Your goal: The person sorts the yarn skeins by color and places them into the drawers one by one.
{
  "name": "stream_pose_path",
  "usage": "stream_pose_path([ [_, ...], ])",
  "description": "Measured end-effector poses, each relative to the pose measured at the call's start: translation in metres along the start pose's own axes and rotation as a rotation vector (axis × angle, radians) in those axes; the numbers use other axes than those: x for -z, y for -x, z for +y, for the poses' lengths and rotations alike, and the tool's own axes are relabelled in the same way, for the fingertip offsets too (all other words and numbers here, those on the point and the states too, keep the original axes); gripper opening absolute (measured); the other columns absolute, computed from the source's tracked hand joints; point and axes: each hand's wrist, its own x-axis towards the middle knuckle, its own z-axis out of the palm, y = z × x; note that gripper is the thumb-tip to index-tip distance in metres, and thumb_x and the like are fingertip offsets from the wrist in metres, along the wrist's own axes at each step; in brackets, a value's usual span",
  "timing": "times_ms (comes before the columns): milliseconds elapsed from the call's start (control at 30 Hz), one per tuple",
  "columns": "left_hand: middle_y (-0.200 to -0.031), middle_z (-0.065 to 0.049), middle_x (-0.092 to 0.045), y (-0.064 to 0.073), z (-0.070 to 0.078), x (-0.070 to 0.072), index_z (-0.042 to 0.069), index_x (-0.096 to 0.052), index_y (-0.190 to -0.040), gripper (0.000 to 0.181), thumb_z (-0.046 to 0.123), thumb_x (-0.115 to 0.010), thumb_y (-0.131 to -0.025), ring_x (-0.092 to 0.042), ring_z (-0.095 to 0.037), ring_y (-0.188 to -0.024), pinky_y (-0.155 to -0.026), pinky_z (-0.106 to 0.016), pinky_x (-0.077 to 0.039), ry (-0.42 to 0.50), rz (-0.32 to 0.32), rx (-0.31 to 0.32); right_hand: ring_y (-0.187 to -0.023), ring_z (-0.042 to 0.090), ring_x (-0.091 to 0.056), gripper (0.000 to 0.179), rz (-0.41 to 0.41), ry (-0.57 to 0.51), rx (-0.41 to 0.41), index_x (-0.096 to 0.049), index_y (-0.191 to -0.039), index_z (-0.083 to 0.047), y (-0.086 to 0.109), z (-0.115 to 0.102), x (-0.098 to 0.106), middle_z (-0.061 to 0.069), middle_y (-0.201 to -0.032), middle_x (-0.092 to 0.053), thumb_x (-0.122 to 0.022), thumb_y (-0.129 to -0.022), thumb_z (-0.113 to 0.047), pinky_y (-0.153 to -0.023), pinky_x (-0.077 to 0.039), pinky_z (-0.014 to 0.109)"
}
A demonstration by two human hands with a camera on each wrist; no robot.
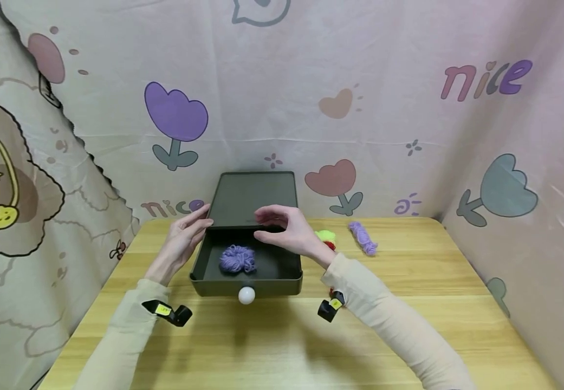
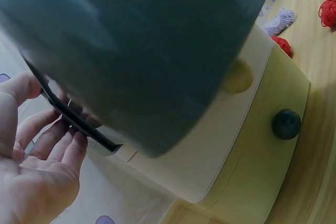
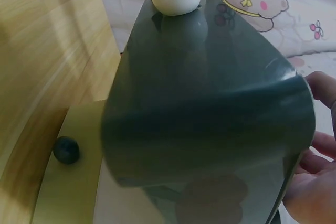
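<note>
At the left, the left hand (image 1: 180, 241) angles inward, its fingers fairly straight and touching the dark box (image 1: 252, 197) at its side. In the pulled-out drawer (image 1: 278, 265) lies one purple yarn bundle (image 1: 237, 259), left of the middle. Two knobs show: a white knob (image 1: 246, 295) on this drawer and a dark knob (image 2: 286, 124) lower down, seen only from the wrists. The right hand (image 1: 289, 232) reaches in over the drawer, fingers curved, thumb apart, pinching nothing visible. Its wrist partly hides yellow-green yarn (image 1: 326, 236) and red yarn (image 1: 330, 245); farther right lies one purple skein (image 1: 363, 238).
</note>
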Motion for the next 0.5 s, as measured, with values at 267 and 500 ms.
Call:
stream_pose_path([
  [267,-0.172,0.0,-0.007,0.0,-0.001,0.001,0.003,-0.025,-0.158,0.066,0.007,-0.057,-0.101,-0.033,-0.005,-0.147,-0.092,-0.004,-0.048,0.003,-0.001,0.002,-0.117,0.04,-0.064,0.044,0.092,-0.037,0.012,-0.061,-0.129,0.009,0.015,0.01,0.007,0.028,-0.126,-0.066,-0.073,-0.088,-0.001,-0.106,-0.052,0.045],
  [500,-0.172,-0.001,-0.008,0.001,0.0,0.001,0.003,-0.026,-0.158,0.065,0.006,-0.056,-0.101,-0.02,-0.015,-0.155,-0.091,-0.004,-0.048,0.003,0.007,0.001,-0.117,0.045,-0.062,0.044,0.172,-0.072,0.072,-0.059,-0.129,0.01,0.025,0.015,0.012,0.032,-0.125,-0.064,-0.072,-0.087,0.001,-0.106,-0.052,0.043],
])
